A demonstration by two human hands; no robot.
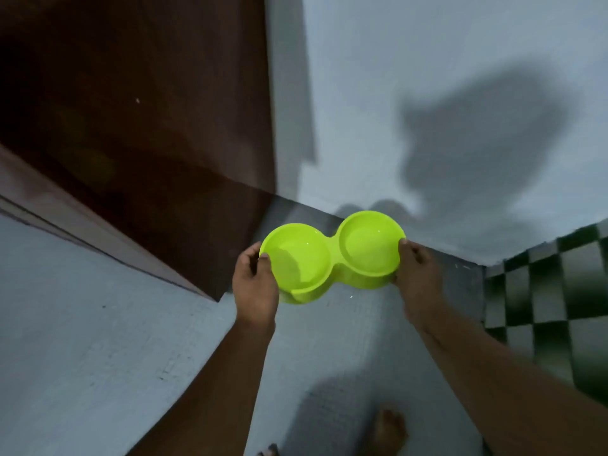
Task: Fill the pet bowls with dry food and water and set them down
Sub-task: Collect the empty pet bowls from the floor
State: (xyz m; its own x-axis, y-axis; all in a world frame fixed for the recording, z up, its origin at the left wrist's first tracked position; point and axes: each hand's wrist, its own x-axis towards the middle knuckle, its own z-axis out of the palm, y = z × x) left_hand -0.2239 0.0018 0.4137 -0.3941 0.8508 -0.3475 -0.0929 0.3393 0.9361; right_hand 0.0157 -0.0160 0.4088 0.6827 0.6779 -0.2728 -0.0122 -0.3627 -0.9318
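Steadiness matters most here: the person should keep the green double bowl (332, 258) level, both ends at equal height. The bowl is held in the air above the pale floor (82, 340), near a wall corner beside a dark door (148, 126). The left hand (255, 284) grips its left end, the right hand (416, 274) its right end, fingers (403, 242) curled over the rims and pinching them. Both wells look empty; neither food nor water shows.
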